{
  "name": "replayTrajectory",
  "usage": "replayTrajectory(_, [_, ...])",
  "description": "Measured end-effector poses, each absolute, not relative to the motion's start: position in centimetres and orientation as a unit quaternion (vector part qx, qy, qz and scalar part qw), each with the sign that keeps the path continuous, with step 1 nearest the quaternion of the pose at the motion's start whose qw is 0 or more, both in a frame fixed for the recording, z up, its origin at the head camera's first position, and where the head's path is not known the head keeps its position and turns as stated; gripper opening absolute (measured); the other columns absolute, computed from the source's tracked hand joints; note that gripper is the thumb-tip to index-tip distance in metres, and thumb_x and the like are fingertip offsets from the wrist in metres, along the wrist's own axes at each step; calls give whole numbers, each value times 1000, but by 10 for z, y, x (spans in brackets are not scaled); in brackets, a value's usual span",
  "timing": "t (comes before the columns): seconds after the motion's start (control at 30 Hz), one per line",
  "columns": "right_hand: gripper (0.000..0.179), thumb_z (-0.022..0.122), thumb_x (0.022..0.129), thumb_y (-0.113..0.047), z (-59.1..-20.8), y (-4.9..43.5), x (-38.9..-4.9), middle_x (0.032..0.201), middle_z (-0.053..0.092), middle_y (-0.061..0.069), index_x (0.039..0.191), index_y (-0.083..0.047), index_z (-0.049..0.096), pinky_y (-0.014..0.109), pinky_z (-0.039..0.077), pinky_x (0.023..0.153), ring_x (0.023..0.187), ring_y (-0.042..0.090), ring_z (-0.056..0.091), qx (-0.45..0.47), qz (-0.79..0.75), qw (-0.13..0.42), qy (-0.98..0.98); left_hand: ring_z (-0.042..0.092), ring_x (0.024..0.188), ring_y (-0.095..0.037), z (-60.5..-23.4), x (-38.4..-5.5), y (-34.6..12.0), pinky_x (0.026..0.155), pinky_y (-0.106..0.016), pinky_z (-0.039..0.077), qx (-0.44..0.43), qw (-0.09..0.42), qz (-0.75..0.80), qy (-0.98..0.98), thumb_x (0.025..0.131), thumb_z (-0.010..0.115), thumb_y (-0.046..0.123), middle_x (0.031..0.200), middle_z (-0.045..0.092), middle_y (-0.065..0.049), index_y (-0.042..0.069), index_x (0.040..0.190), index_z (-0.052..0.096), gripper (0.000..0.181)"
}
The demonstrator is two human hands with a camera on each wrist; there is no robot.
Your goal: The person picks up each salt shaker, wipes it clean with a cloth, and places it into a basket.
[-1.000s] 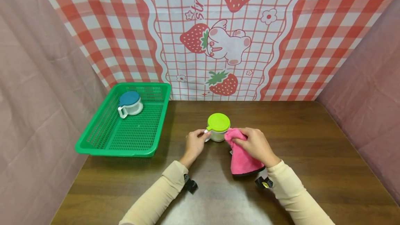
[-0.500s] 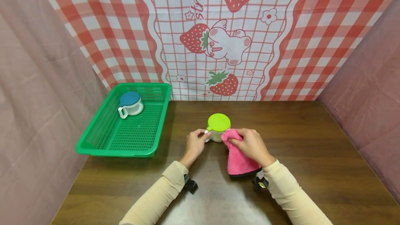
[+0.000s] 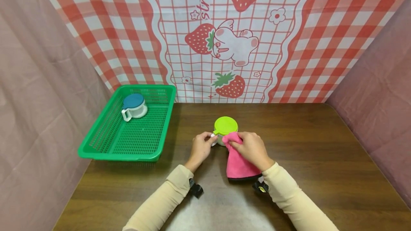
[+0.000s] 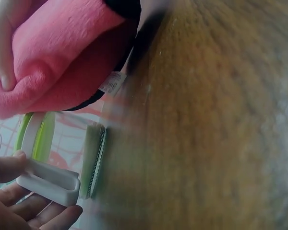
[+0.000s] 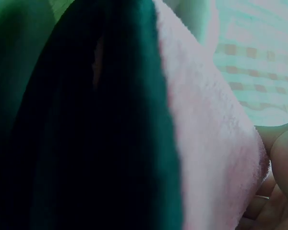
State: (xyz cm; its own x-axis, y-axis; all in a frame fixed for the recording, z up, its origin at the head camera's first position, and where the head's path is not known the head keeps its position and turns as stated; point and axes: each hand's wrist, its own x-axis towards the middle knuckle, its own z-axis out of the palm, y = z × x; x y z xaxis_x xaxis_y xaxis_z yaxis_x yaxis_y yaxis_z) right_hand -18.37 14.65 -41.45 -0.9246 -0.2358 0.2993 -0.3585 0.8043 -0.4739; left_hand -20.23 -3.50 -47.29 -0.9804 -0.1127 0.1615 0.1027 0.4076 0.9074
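A clear jar with a lime-green lid (image 3: 226,125) and a white handle (image 4: 50,183) stands upright on the wooden table. My left hand (image 3: 201,149) pinches that handle between thumb and fingers, as the left wrist view shows up close. In my right hand (image 3: 253,149) is a pink cloth (image 3: 240,163) with a dark edge, gripped near its top. The bunched top of the cloth overlaps the jar's front right side in the head view, and the rest hangs down toward me. Cloth fills most of the right wrist view, with the thumb (image 5: 284,153) at its right edge.
A green basket (image 3: 163,131) sits at the left of the table, holding a similar jar with a blue lid (image 3: 133,101) and white handle. A red-and-white checked strawberry cloth (image 3: 298,63) hangs behind the table. Pinkish curtains (image 3: 41,117) close off both sides.
My right hand has moved left with the pink cloth, across the front of the jar. The left hand stays at the handle, and the jar has shifted very slightly right.
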Motion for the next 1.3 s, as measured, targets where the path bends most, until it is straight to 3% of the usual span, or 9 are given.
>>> replayTrajectory(0.2, [32,78,81,-34,-417,134,-183,50,49,0,70,-6,67,35,38,49,49,19,46,139,237,135,-952,69,76,-20,-474,-202,-34,66,-26,52,-4,105,-529,-842,88,72,18,84,75,-13,2,90,74,16])
replayTrajectory(0.33, [31,78,81,-34,-420,126,-182,50,52,3,72,-6,68,42,44,50,50,25,54,137,211,162,-954,69,77,-20,-473,-202,-33,66,-26,53,-3,106,-524,-845,88,71,17,84,75,-13,2,90,74,15])
replayTrajectory(0.53, [40,77,80,-39,-422,120,-182,53,58,11,62,-8,60,47,46,47,53,35,60,135,163,191,-958,69,77,-21,-470,-202,-33,65,-27,53,-11,113,-511,-852,88,71,14,84,75,-13,1,90,75,14])
replayTrajectory(1.1, [37,74,81,-31,-427,116,-184,54,57,12,57,-8,57,47,45,45,51,33,57,111,148,158,-970,70,76,-22,-468,-200,-32,64,-27,51,-24,116,-464,-878,87,71,17,83,76,-10,3,91,76,15])
replayTrajectory(1.3, [19,74,82,-29,-433,119,-185,57,60,11,74,-11,73,45,44,45,53,32,59,119,150,135,-972,70,74,-21,-468,-199,-33,62,-25,49,-36,124,-468,-874,85,74,18,80,76,-10,2,87,76,16])
